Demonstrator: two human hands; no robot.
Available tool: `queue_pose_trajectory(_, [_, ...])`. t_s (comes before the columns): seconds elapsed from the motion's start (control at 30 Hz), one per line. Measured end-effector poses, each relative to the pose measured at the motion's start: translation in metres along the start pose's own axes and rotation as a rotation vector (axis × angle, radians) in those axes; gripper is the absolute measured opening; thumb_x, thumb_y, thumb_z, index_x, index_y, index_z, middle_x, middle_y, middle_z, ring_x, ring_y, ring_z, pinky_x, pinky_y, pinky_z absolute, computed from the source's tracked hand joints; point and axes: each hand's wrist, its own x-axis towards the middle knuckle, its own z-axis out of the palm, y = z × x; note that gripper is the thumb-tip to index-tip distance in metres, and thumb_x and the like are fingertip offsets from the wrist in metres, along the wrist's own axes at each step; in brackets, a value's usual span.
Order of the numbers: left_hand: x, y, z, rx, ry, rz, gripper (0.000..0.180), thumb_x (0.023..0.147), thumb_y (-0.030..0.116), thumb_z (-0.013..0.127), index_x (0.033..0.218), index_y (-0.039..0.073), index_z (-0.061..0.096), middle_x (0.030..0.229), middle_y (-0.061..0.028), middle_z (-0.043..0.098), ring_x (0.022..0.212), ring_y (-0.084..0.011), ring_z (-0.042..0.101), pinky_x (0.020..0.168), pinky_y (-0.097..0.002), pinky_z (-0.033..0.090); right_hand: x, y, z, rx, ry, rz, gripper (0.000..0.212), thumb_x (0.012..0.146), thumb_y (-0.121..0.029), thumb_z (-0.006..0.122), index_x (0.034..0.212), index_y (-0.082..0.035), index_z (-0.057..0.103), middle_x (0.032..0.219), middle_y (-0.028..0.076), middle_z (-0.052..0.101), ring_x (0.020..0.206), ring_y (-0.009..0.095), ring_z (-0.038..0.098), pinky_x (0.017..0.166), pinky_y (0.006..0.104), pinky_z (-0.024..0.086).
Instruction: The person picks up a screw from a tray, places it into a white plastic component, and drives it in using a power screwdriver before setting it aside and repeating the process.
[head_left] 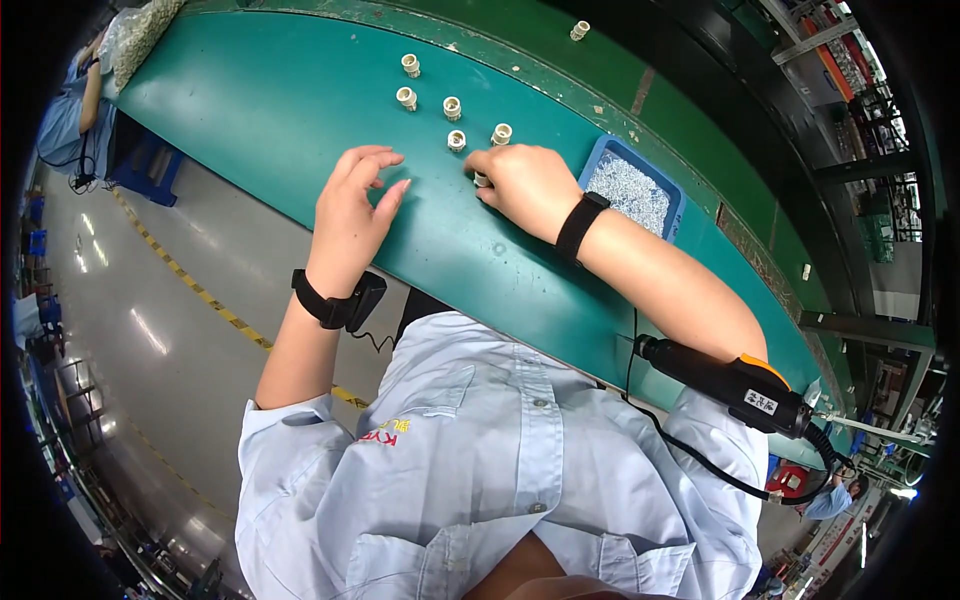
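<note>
My right hand (522,188) is low over the green tabletop, its thumb and fingers closed on a small cream-coloured cylindrical fitting (481,181), mostly hidden by the fingers. Just beyond it stands another such fitting (501,134), and a third fitting (456,141) is close by on the left. Farther back, more of the same cylinders (452,108) stand apart from each other. To the left, above the table's near edge, my left hand (352,208) is open, its bent fingers apart from the thumb with nothing between them.
A blue tray (676,208) of small shiny metal parts sits right of my right hand. Beside my right arm hangs a black electric screwdriver (725,382) with a cable. A clear bag (140,45) of small parts lies far left, near another person's arm (92,98).
</note>
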Motion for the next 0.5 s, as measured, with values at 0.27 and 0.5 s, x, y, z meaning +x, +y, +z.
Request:
queue_pose_trajectory(0.27, [0.019, 0.035, -0.011, 0.004, -0.062, 0.115, 0.029, 0.077, 0.004, 0.071, 0.104, 0.005, 0.062, 0.108, -0.0092, 0.060, 0.076, -0.0206, 0.060, 0.066, -0.0297, 0.051, -0.028, -0.010, -0.037, 0.031, 0.159, -0.074, 0.032, 0.072, -0.018, 0.074, 0.102, -0.011, 0.066, 0.093, 0.008, 0.067, 0.077, 0.028, 0.065, 0.069, 0.0377, 0.053])
queue_pose_trajectory(0.5, [0.056, 0.092, -0.021, 0.062, -0.179, 0.239, 0.036, 0.074, 0.009, 0.075, 0.107, 0.006, 0.061, 0.105, -0.0115, 0.059, 0.081, -0.0286, 0.062, 0.069, -0.0350, 0.052, -0.058, 0.008, -0.087, 0.136, 0.306, -0.050, 0.035, 0.070, -0.020, 0.079, 0.101, -0.009, 0.067, 0.090, 0.007, 0.066, 0.065, 0.020, 0.061, 0.062, 0.0317, 0.051])
